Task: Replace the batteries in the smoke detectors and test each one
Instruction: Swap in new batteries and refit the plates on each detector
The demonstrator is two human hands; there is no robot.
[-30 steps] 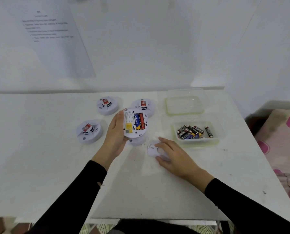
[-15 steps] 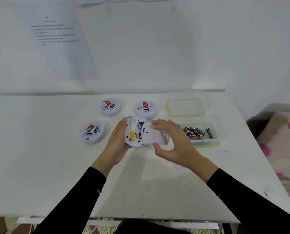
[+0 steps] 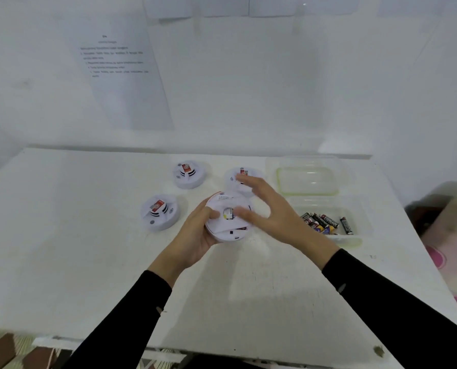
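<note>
1. Gripping the smoke detector by its left edge is the left hand, fingers curled under the rim and thumb on top. It looks lifted a bit off the table, near the middle.
2. The right hand comes in from the right with fingers straight and spread, holding nothing. Only its thumb presses on the back cover, which lies flat over the detector's back, facing up.
3. My guess is the cover is getting seated. It's round, so there's no long axis to line up, and any twist goes about the centre, right between the two hands. Left braces, right turns. Can't tell if it's locked.
4. Farther out sit three more: the near-left detector just beside the left hand, the far-left detector, and the far-middle detector, half hidden behind the right fingers.
5. The batteries lie in a tub just right of the right hand, so that hand's nearer. Its lid is behind.
</note>
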